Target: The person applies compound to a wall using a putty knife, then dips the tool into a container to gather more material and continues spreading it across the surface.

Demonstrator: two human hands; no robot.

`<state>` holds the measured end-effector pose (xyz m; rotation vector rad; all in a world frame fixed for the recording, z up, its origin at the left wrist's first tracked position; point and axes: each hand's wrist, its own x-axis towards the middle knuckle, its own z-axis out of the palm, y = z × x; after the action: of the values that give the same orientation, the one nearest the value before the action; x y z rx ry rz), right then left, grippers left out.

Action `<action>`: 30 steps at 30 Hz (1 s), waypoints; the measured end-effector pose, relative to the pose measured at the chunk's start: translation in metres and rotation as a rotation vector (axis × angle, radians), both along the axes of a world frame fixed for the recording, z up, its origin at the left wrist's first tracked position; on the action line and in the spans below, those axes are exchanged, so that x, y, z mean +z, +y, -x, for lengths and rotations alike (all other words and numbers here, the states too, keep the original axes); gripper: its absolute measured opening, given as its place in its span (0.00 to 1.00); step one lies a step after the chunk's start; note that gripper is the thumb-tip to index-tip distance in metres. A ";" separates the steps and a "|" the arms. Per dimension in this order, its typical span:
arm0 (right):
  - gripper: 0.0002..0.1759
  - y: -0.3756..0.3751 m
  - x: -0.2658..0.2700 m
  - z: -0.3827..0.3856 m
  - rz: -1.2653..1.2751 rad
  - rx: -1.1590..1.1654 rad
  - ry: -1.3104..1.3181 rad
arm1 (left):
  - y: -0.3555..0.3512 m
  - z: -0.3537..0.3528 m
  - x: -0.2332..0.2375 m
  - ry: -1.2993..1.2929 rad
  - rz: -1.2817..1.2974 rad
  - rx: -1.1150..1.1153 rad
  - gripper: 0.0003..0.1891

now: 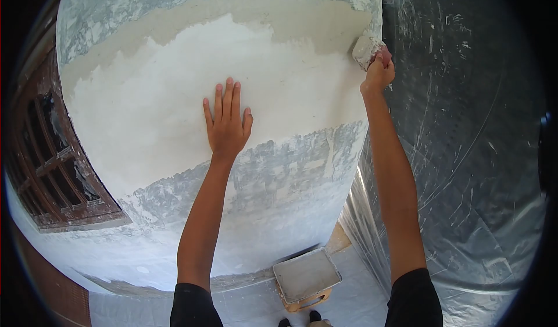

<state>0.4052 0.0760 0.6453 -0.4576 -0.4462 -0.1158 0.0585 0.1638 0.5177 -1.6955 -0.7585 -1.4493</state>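
Note:
My left hand (228,123) lies with fingers stretched out on the white plaster in the middle of the wall (174,106). My right hand (378,74) is closed around a tool with a reddish handle and a rounded head caked in pale plaster (366,49). Its exact kind is hidden under the plaster. The tool's head is at the wall's right edge, beside a smooth beige band of plaster (302,19) that runs across above the white area. Rough grey, streaky patches show above and below.
Dark plastic sheeting (465,123), splashed with white, hangs to the right of the wall. A brown wooden window frame (49,158) is at the left. Below, a plaster-smeared tray (308,274) rests on a yellowish stool (305,304), near my feet on a sheet-covered floor (133,311).

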 end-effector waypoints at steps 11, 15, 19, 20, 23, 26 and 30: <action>0.16 0.010 0.007 -0.005 -0.026 -0.040 -0.116 | -0.002 -0.003 0.000 -0.004 -0.006 0.081 0.32; 0.18 0.009 0.003 0.012 0.200 -0.099 -0.547 | -0.001 -0.003 0.000 0.009 0.003 0.073 0.32; 0.17 0.019 0.011 -0.018 0.157 -0.102 -0.250 | -0.001 -0.004 0.000 -0.004 -0.006 0.107 0.32; 0.17 0.023 0.013 -0.027 0.076 -0.042 -0.203 | -0.001 -0.004 0.000 -0.004 -0.009 0.112 0.32; 0.18 0.004 0.012 -0.005 0.036 0.048 -0.378 | 0.000 -0.005 0.000 -0.012 -0.012 0.108 0.32; 0.20 0.002 0.008 0.004 0.240 -0.123 -0.559 | -0.001 -0.005 -0.001 -0.012 -0.005 0.107 0.31; 0.19 -0.002 0.020 -0.009 0.181 -0.112 -0.254 | -0.001 -0.005 -0.001 -0.006 0.002 0.097 0.32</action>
<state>0.4147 0.0744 0.6653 -0.6492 -0.6841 -0.2451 0.0630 0.1628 0.5166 -1.6338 -0.8340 -1.3877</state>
